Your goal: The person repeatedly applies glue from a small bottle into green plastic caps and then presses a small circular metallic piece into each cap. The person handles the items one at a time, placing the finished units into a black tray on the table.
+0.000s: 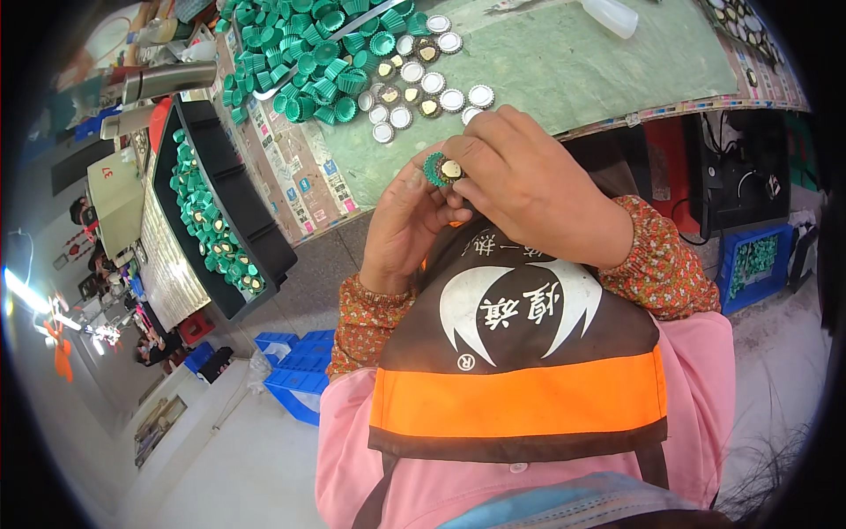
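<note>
In front of my apron, both hands meet over one small piece. My left hand (404, 216) is closed, its thumb and fingers round a green fluted cup (432, 167). My right hand (529, 172) pinches a dark crown cap with a pale gold centre (451, 170), which sits at the cup's mouth. How far the cap lies inside is hidden by fingers. Just beyond the hands, loose crown caps (433, 83) are spread on the table, some white side up, others dark with gold pieces. A big heap of green fluted cups (304, 57) lies at the far left.
A green sheet (564, 66) covers the table. A black tray (264, 225) of green cups, several with gold centres, stands left of the table. A white bottle (611, 16) lies at the far edge. Blue crates stand low at left (300, 370) and right (754, 264).
</note>
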`<state>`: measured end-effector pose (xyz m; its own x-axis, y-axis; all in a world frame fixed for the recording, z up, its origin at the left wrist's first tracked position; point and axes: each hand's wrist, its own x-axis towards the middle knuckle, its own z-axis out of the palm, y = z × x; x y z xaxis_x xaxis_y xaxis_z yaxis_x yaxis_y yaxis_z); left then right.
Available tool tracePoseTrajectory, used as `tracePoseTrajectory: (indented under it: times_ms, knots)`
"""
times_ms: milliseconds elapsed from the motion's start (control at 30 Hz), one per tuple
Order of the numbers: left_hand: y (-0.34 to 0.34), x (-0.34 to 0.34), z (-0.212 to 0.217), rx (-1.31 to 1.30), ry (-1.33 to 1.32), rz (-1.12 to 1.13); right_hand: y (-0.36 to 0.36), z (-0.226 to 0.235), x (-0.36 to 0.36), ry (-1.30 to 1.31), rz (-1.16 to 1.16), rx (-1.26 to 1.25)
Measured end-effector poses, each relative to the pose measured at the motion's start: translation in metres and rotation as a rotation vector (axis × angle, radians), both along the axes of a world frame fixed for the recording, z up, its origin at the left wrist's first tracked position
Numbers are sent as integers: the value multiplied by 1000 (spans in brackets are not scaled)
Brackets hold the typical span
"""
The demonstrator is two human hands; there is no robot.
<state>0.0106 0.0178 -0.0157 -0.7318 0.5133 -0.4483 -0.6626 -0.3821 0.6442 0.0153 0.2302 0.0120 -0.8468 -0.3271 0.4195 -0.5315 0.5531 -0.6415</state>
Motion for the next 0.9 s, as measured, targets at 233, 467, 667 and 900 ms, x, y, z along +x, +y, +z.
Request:
tracePoseTrajectory:
  times_ms: [233,467,667,900]
  knots:
    - [5,3,3,-43,26,-29,-6,-5,6,1,-28,39]
    - [6,5,2,-53,18,-30,-7,-6,9,4,-21,31]
    - [8,6,3,-86,41,-41,-8,-7,9,24,-25,41]
    - [11,10,13,-335,198,-102,-10,-19,10,27,-11,23]
